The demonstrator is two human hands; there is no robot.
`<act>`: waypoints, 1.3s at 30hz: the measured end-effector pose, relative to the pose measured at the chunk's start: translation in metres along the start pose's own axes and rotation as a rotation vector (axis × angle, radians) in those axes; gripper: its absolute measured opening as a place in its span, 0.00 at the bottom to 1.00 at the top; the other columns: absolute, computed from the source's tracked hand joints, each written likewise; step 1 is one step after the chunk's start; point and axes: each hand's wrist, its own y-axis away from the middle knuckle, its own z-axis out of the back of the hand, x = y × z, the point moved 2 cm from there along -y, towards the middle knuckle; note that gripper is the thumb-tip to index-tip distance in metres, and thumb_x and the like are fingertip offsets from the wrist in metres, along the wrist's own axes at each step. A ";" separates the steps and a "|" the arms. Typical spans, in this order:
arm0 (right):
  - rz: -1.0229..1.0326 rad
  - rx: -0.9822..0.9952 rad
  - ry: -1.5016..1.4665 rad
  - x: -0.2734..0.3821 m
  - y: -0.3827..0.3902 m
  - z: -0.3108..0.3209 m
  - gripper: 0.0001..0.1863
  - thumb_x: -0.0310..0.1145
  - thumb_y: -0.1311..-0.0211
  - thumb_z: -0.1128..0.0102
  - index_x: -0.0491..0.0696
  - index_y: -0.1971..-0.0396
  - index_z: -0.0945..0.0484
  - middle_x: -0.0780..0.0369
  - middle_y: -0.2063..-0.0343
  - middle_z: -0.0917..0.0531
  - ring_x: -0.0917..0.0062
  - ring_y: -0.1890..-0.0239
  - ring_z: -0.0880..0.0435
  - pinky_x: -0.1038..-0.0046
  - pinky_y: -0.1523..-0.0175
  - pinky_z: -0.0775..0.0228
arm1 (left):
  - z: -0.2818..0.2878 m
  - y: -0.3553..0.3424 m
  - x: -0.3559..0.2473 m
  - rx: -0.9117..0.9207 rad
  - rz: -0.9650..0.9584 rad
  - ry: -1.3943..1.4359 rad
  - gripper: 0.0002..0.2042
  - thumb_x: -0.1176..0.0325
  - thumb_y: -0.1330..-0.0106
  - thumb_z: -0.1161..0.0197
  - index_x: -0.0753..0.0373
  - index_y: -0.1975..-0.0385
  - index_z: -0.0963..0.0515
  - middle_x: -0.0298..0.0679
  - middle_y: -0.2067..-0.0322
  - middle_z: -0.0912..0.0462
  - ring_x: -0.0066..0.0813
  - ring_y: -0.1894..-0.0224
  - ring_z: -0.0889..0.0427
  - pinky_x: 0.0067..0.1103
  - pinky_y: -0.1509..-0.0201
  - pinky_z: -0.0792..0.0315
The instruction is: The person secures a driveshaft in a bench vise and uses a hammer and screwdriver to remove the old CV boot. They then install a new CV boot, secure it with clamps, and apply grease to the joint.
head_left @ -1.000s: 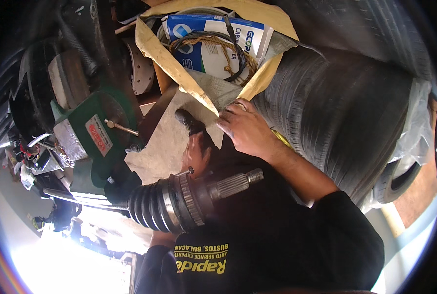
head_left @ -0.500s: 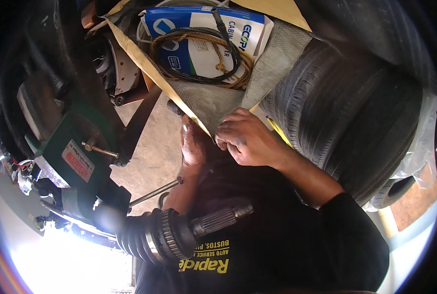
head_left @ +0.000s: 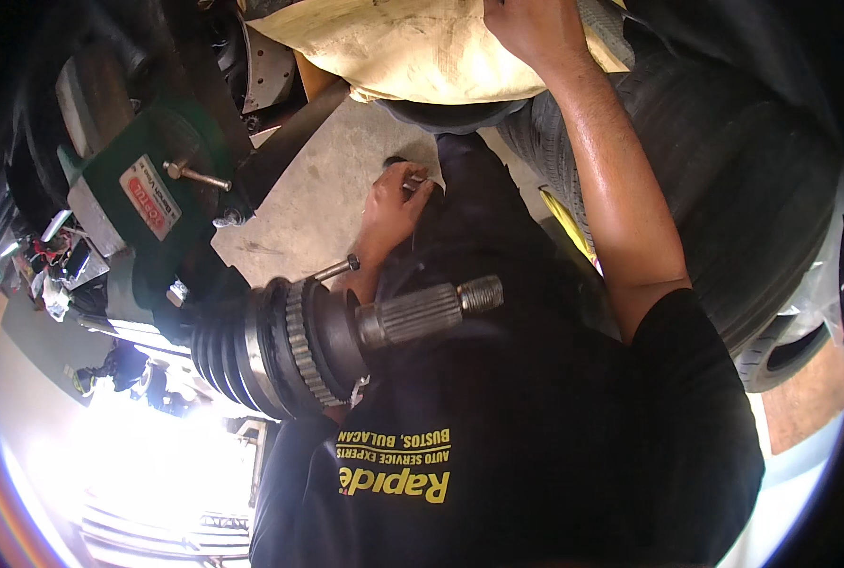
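Right hand (head_left: 533, 30) farther out, at tan flap (head_left: 403, 52); flap spread wider

Your yellow-tan sheet (head_left: 394, 52): creased, spread across top of view, lower edge bowed, your right hand (head_left: 537, 30) at it. Dark object (head_left: 412, 183) in your left hand (head_left: 391, 210): mostly hidden, kind unclear.

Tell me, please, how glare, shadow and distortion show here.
In the head view, white glare swamps the lower left, beside a faint rainbow streak; the fisheye rim curves into black corners; the yellowish sheet looks brightly lit, the tyres dim.
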 end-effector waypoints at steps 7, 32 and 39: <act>0.167 -0.473 0.057 0.033 0.055 0.032 0.16 0.24 0.48 0.29 0.46 0.58 0.22 0.54 0.56 0.18 0.54 0.49 0.20 0.53 0.44 0.31 | -0.024 0.012 0.135 -0.001 -0.060 -0.225 0.15 0.61 0.28 0.31 0.67 0.51 0.16 0.48 0.58 0.09 0.39 0.54 0.10 0.32 0.47 0.19; -0.560 0.476 -0.232 -0.139 0.524 -0.247 0.12 0.30 0.30 0.34 0.46 0.50 0.21 0.57 0.56 0.11 0.67 0.51 0.10 0.65 0.45 0.18 | -0.141 -0.121 0.332 -0.101 -0.307 -0.454 0.15 0.69 0.34 0.32 0.64 0.49 0.18 0.50 0.53 0.13 0.50 0.49 0.13 0.38 0.43 0.21; -0.522 0.367 -0.308 -0.219 0.493 -0.304 0.14 0.28 0.29 0.36 0.45 0.46 0.20 0.56 0.54 0.11 0.64 0.51 0.11 0.66 0.46 0.20 | -0.151 -0.165 0.328 -0.288 -0.660 -1.061 0.28 0.74 0.40 0.31 0.56 0.37 0.24 0.43 0.35 0.21 0.46 0.30 0.27 0.44 0.27 0.36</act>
